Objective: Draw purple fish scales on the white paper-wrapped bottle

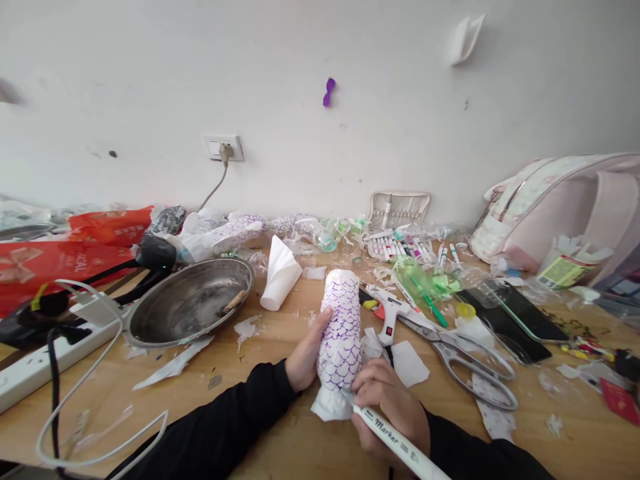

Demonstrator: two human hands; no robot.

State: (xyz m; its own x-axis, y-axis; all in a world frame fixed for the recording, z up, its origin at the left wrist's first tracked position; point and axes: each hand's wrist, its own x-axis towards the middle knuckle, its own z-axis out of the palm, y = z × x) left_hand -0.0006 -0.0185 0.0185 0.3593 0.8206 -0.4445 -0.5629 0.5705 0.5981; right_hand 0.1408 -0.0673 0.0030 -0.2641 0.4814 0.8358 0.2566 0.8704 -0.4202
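A white paper-covered form, shaped like a bottle and drawn over with purple scale lines, stands upright in front of me at the middle of the table. Around its left side my left hand is closed, thumb along the surface. My right hand pinches a white marker, its tip at the lower right of the form, just above the flared white base. The fingers of the left hand behind the form are hidden.
Left lie a metal bowl and a power strip with cables. A rolled white paper stands behind. To the right are a glue gun, scissors, several markers, a phone and a pink bag.
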